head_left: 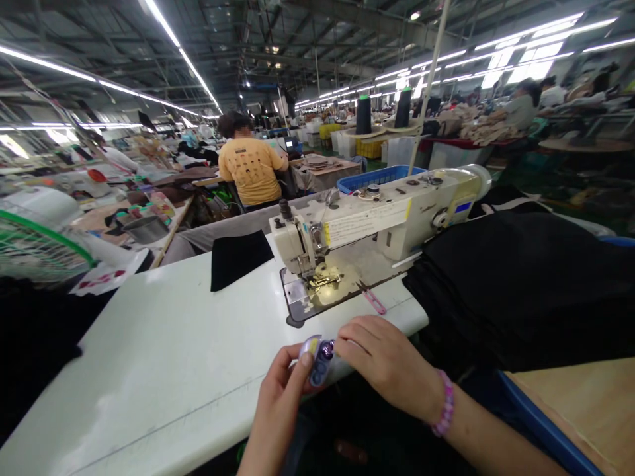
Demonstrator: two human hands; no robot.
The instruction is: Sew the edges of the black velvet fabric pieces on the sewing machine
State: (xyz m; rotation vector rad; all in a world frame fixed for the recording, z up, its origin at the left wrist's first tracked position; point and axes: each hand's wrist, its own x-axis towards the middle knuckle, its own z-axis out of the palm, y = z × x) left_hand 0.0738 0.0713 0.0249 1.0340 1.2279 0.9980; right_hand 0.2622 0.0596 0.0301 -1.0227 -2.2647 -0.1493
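Observation:
My left hand [286, 382] is closed around a small purple earbud case [319, 371], its lid raised and a yellow label inside. A shiny dark purple piece [327, 349] shows at its upper edge. My right hand [380, 357], with a beaded bracelet at the wrist, has its fingers pinched together beside that piece; what they grip is hidden. Both hands are above the front edge of the white table [198, 357]. Beyond them stands a sewing machine [367, 225], and pink-handled thread snips [372, 299] lie by its base plate.
A black fabric piece [241, 259] lies left of the machine, and a thick stack of black fabric [526, 277] is on the right. At far left are a green-rimmed fan [44, 244] and dark cloth [34, 350]. A person in a yellow shirt [253, 170] sits ahead.

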